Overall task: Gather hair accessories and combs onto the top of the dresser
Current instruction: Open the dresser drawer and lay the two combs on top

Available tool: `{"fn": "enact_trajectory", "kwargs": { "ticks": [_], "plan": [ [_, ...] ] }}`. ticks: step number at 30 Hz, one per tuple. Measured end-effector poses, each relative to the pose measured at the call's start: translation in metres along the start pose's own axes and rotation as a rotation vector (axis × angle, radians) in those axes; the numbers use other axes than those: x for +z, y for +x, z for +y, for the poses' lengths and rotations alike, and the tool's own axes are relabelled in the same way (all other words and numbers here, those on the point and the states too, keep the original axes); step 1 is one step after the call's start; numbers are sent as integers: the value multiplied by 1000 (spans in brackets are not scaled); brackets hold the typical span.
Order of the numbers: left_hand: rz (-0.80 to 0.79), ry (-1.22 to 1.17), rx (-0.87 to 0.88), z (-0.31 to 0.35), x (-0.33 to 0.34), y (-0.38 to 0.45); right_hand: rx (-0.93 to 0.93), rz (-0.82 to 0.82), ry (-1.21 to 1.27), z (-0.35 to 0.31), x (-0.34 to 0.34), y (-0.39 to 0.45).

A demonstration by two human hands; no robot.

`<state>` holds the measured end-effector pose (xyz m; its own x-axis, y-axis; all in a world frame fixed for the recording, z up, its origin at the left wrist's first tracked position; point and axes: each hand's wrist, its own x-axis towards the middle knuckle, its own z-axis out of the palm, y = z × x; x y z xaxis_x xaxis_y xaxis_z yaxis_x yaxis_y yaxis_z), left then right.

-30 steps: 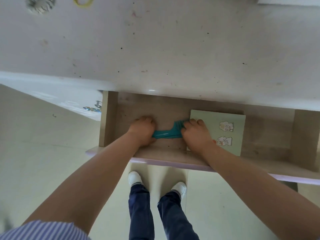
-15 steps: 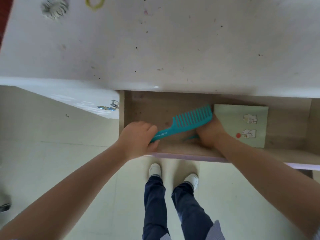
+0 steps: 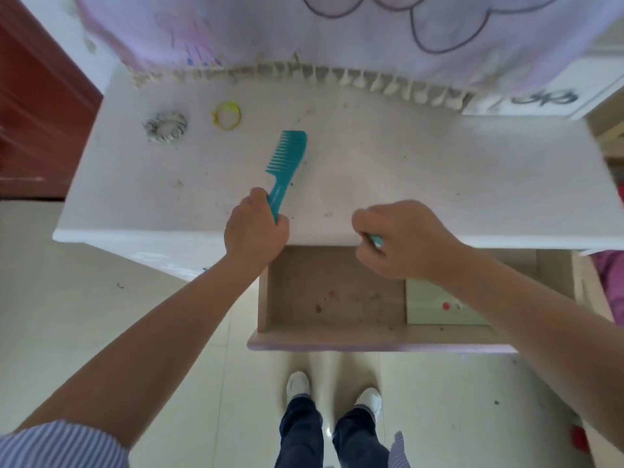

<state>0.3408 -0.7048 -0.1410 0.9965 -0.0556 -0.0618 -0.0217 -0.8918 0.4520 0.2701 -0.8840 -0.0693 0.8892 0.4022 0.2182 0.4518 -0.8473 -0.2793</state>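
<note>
Now the dresser top (image 3: 439, 170) fills the upper half of the view, and the open drawer (image 3: 331, 298) hangs out below its front edge, with a pale green card (image 3: 435, 309) lying at the right side inside it. Both arms reach up from below. The left hand (image 3: 255, 228) is closed around the handle of the teal comb (image 3: 287, 163). The comb's long axis runs from the hand away toward the back and slightly right, with the teeth facing left. Its head is over the dresser top, but I cannot tell if it touches the surface already. To put it down, I think the hand only needs to lower and let go. The right hand (image 3: 401, 238) is closed in a fist at the front edge, holding a small teal thing (image 3: 375, 239) of which only the tip shows. Farther back on the left lie a grey scrunchie (image 3: 166, 126) and a yellow hair tie (image 3: 228, 115), near each other but apart.
</note>
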Motion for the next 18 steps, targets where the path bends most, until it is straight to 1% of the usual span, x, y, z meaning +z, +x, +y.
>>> {"fn": "enact_trajectory", "kwargs": {
  "ticks": [2, 4, 5, 8, 11, 12, 15, 18],
  "plan": [
    [-13, -11, -40, 2, 1, 14, -10, 105, -34, -2, -8, 19],
    [-55, 70, 11, 0, 7, 21, 44, 150, -138, 6, 1, 33],
    [-77, 142, 59, -3, 11, 23, 86, 122, -187, 12, 12, 38],
    [-122, 367, 189, -21, 23, 22, 224, -69, -242, 31, 55, 39],
    [-192, 382, 258, -42, 35, 18, 399, -179, -234, 44, 101, 33],
    [-212, 359, 270, -47, 37, 18, 451, -199, -187, 44, 112, 31],
    [-260, 339, 361, -50, 40, 22, 598, -163, -112, 45, 127, 32],
    [-333, 364, 452, -43, 38, 30, 625, -141, -52, 48, 124, 32]
  ]
}}
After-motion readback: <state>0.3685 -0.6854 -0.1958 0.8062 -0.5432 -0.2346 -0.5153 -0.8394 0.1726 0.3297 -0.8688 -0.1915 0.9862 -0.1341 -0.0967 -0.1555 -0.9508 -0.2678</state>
